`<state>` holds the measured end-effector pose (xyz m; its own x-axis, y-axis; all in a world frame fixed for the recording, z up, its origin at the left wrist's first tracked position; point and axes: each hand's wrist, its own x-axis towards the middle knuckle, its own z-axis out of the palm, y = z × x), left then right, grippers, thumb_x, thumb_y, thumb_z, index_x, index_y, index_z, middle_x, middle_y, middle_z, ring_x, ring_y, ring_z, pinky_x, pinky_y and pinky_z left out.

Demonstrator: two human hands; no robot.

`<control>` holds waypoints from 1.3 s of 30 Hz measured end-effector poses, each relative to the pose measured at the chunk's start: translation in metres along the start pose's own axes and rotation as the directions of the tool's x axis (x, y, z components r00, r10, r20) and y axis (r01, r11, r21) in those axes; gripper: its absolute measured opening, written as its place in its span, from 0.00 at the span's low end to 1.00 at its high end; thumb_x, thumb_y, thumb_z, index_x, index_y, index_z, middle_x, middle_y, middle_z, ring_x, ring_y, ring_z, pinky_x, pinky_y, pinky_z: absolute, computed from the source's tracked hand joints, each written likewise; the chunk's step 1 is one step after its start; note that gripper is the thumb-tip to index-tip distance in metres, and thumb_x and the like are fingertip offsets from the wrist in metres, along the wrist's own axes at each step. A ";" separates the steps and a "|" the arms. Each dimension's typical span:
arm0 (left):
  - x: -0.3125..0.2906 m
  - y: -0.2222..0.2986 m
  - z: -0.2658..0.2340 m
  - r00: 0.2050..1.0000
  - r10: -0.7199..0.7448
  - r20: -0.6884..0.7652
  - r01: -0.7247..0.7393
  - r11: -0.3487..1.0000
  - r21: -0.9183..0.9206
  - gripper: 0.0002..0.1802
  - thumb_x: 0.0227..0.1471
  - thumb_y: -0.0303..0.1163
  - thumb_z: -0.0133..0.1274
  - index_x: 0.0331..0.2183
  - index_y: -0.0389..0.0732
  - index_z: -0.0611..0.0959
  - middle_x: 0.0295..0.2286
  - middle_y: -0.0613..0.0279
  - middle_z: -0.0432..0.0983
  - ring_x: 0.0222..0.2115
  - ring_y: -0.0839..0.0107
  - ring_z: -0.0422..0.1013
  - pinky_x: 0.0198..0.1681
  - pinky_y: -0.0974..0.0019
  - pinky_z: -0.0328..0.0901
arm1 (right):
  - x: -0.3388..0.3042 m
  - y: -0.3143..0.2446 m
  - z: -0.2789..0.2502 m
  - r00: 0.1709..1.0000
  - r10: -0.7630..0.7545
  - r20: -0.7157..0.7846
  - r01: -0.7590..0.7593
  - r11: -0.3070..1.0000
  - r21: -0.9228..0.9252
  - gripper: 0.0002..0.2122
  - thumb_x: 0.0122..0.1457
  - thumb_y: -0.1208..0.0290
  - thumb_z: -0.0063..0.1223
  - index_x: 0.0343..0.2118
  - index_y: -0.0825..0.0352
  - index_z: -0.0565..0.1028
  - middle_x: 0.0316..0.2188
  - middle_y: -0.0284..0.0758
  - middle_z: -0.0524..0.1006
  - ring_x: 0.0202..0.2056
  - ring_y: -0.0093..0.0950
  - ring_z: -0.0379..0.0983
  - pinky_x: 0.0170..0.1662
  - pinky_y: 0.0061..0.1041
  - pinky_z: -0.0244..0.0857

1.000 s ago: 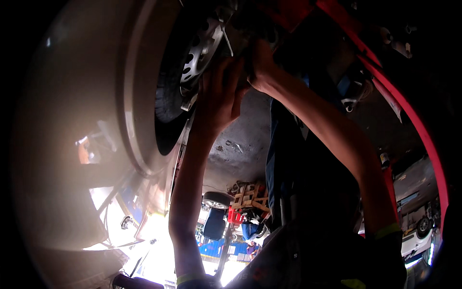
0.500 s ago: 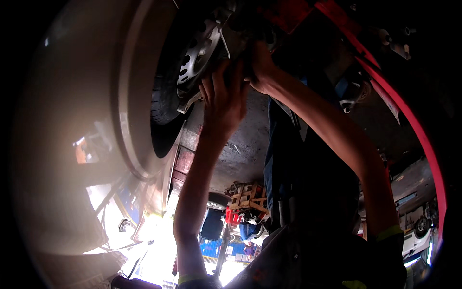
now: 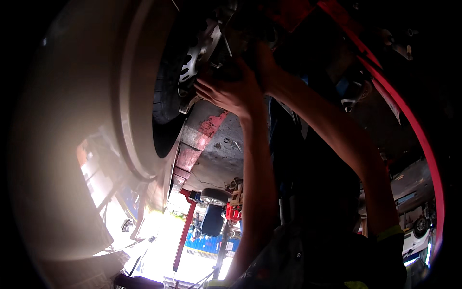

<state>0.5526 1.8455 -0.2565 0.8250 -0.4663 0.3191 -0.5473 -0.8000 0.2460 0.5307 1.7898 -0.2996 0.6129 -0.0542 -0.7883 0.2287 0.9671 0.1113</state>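
Observation:
Both my arms reach up beside a raised car's wheel, which has a black tyre (image 3: 166, 96) and a silver slotted rim (image 3: 192, 60). My left hand (image 3: 231, 94) is bent with its fingers together, curled round a dark part beside the rim. Shadow hides what that part is. Just to the right, my right hand (image 3: 267, 67) reaches into the dark underside, its fingers lost in shadow. A small metal bracket-like piece (image 3: 187, 105) sticks out below the rim, near my left fingertips. Thin metal strip (image 3: 225, 41) runs above my left hand.
The pale car body (image 3: 86, 96) curves along the left. A long red beam (image 3: 409, 106) arcs down the right. Below lies a stained floor with a worn red stripe (image 3: 197, 144). Farther off are a red post (image 3: 185, 236), a loose wheel (image 3: 214, 196) and a white vehicle (image 3: 414, 241).
My left hand has turned from fingers pointing up to fingers curled sideways, and its forearm has swung right, uncovering more floor. My right arm stays nearly where it was.

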 end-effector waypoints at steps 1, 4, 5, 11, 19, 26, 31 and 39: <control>0.001 0.000 -0.001 1.000 0.018 -0.003 -0.018 0.999 -0.027 0.23 0.39 0.38 0.56 0.35 0.33 0.68 0.30 0.52 0.63 0.34 0.57 0.61 0.38 0.54 0.57 | 0.001 0.001 -0.001 1.000 -0.008 0.005 0.008 1.000 0.018 0.15 0.52 0.67 0.33 0.36 0.73 0.67 0.34 0.45 0.70 0.36 0.33 0.66 0.42 0.31 0.62; 0.006 0.002 -0.007 0.991 0.137 0.013 -0.134 0.985 -0.107 0.25 0.38 0.34 0.55 0.37 0.32 0.65 0.34 0.49 0.62 0.35 0.54 0.60 0.38 0.53 0.58 | 0.006 0.003 -0.003 0.999 -0.052 0.007 0.051 0.996 0.068 0.15 0.52 0.67 0.34 0.37 0.73 0.67 0.34 0.45 0.69 0.36 0.32 0.66 0.42 0.31 0.61; 0.010 0.001 -0.010 0.975 0.218 0.031 -0.212 0.968 -0.133 0.25 0.37 0.32 0.54 0.37 0.32 0.64 0.35 0.48 0.61 0.35 0.52 0.60 0.38 0.52 0.58 | 0.008 0.003 -0.004 0.997 -0.078 0.000 0.077 0.994 0.081 0.15 0.52 0.67 0.34 0.37 0.73 0.67 0.34 0.44 0.69 0.36 0.32 0.66 0.42 0.31 0.61; 0.029 -0.018 -0.015 0.846 0.495 0.200 -0.403 0.838 -0.368 0.21 0.35 0.27 0.53 0.35 0.34 0.66 0.38 0.48 0.62 0.40 0.52 0.62 0.39 0.54 0.63 | -0.013 0.000 0.015 0.990 -0.099 -0.103 0.098 0.995 -0.008 0.14 0.52 0.68 0.31 0.35 0.71 0.67 0.33 0.42 0.69 0.35 0.30 0.66 0.41 0.31 0.62; 0.043 -0.026 -0.014 0.678 0.665 0.314 -0.342 0.664 -0.665 0.20 0.32 0.21 0.56 0.33 0.38 0.68 0.40 0.52 0.63 0.41 0.56 0.64 0.39 0.60 0.65 | -0.025 -0.006 0.016 0.988 -0.138 -0.067 0.132 0.987 -0.088 0.12 0.51 0.68 0.32 0.32 0.69 0.67 0.29 0.38 0.68 0.31 0.25 0.67 0.33 0.26 0.65; 0.049 -0.032 -0.015 0.609 0.723 0.326 -0.382 0.627 -0.679 0.20 0.32 0.24 0.57 0.33 0.38 0.69 0.38 0.51 0.65 0.39 0.56 0.65 0.38 0.60 0.65 | -0.006 0.003 0.001 0.979 -0.191 -0.078 0.174 0.967 -0.185 0.11 0.51 0.68 0.32 0.29 0.68 0.67 0.26 0.36 0.67 0.24 0.24 0.64 0.25 0.25 0.61; 0.001 -0.010 -0.024 0.928 0.319 0.191 -0.281 0.939 -0.200 0.21 0.37 0.37 0.58 0.33 0.36 0.71 0.32 0.53 0.68 0.32 0.58 0.68 0.28 0.63 0.66 | 0.004 0.002 -0.009 0.985 -0.121 -0.123 0.098 0.979 -0.180 0.11 0.50 0.68 0.33 0.29 0.70 0.67 0.27 0.38 0.67 0.28 0.28 0.63 0.31 0.30 0.60; -0.001 -0.001 -0.004 0.995 -0.084 0.059 0.093 0.984 -0.154 0.18 0.38 0.35 0.57 0.32 0.36 0.72 0.31 0.56 0.71 0.30 0.61 0.71 0.27 0.62 0.67 | -0.005 0.004 0.002 0.996 -0.077 0.038 0.078 0.997 -0.013 0.12 0.51 0.71 0.33 0.33 0.73 0.67 0.32 0.42 0.69 0.35 0.30 0.66 0.40 0.30 0.61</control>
<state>0.5519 1.8477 -0.2531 0.8752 -0.4184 0.2430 -0.4836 -0.7722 0.4121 0.5303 1.7936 -0.2943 0.6217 -0.1384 -0.7709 0.2659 0.9631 0.0415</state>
